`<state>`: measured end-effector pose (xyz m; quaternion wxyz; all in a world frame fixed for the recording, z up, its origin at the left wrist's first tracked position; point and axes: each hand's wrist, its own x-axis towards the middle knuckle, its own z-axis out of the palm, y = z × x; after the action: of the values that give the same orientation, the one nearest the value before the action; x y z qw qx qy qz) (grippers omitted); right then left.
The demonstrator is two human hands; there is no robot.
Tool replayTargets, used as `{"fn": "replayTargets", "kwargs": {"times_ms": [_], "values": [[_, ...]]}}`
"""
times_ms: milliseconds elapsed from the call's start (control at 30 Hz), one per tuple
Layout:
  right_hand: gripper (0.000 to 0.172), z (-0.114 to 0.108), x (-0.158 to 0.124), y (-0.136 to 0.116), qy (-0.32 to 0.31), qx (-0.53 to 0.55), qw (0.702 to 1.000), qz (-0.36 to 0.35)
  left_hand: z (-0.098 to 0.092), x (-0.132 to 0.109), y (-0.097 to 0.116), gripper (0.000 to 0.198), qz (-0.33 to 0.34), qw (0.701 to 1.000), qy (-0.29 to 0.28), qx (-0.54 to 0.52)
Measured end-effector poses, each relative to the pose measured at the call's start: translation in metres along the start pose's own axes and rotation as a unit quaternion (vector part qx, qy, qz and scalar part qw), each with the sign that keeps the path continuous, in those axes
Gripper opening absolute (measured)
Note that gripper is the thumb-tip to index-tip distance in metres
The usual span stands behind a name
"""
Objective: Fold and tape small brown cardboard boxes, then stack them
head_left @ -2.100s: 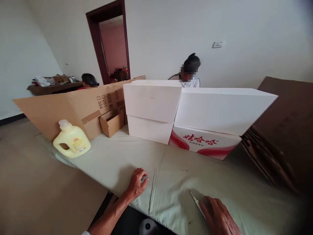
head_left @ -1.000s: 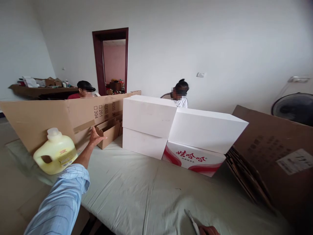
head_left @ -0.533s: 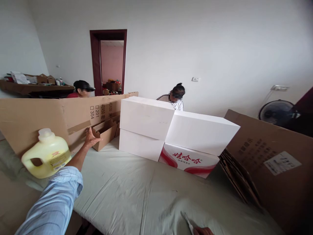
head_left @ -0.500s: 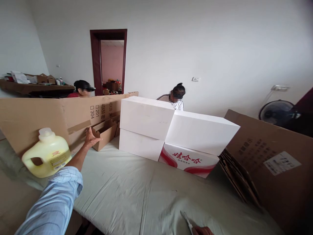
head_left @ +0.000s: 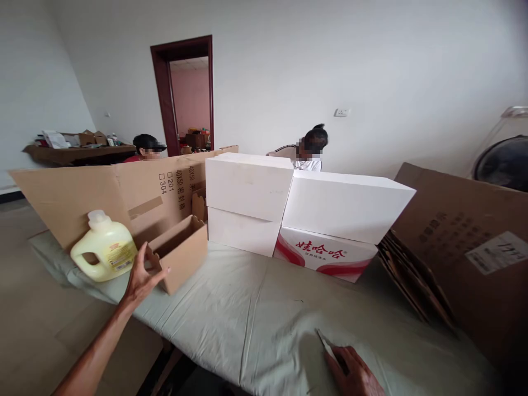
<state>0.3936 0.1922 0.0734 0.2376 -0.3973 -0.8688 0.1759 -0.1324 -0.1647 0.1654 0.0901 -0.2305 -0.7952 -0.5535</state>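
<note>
"How would that small cardboard box (head_left: 185, 256) handle?"

"Light and stiff, I'd judge, though its thin walls may buckle under a hard squeeze; best held across the end wall, near the corners."

"And where is it; how are the hands posed?"

"Over the green cloth (head_left: 206, 319), between the yellow jug (head_left: 109, 250) and the white boxes (head_left: 247, 187) (resting or slightly raised, I can't tell); the left hand (head_left: 139, 283) pinches its near end, thumb along the side, index finger opposite; the right hand (head_left: 352, 371) curls round a slim pointed tool (head_left: 325, 342)."
</note>
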Motion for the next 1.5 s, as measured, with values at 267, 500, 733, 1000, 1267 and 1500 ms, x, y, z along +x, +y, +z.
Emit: {"fn": "replayTargets", "kwargs": {"times_ms": [267, 500, 733, 1000, 1267, 1500], "values": [[0.058, 0.0, 0.016, -0.038, 0.021, 0.086, 0.994, -0.059, 0.003, -0.089, 0.055, 0.119, -0.015, 0.963, -0.19, -0.191], [0.083, -0.016, -0.005, -0.125, -0.063, 0.245, 0.944, -0.21, 0.037, -0.095, 0.102, 0.075, -0.279, 0.827, -0.358, -0.332], [0.106, -0.037, -0.013, -0.149, -0.106, 0.191, 0.942, -0.255, 0.057, -0.105, 0.099, 0.084, -0.266, 0.822, -0.478, -0.158], [0.059, -0.038, 0.019, -0.18, -0.078, 0.253, 0.96, -0.097, 0.051, -0.109, 0.081, 0.086, -0.208, 0.879, -0.402, -0.15], [0.063, -0.031, 0.065, -0.209, -0.071, 0.277, 0.958, -0.029, 0.028, -0.119, 0.083, 0.141, 0.109, 0.91, -0.397, -0.041], [0.06, -0.048, 0.064, -0.162, -0.043, 0.201, 0.977, -0.058, 0.045, -0.107, 0.108, 0.131, 0.096, 0.924, -0.346, -0.129]]}}
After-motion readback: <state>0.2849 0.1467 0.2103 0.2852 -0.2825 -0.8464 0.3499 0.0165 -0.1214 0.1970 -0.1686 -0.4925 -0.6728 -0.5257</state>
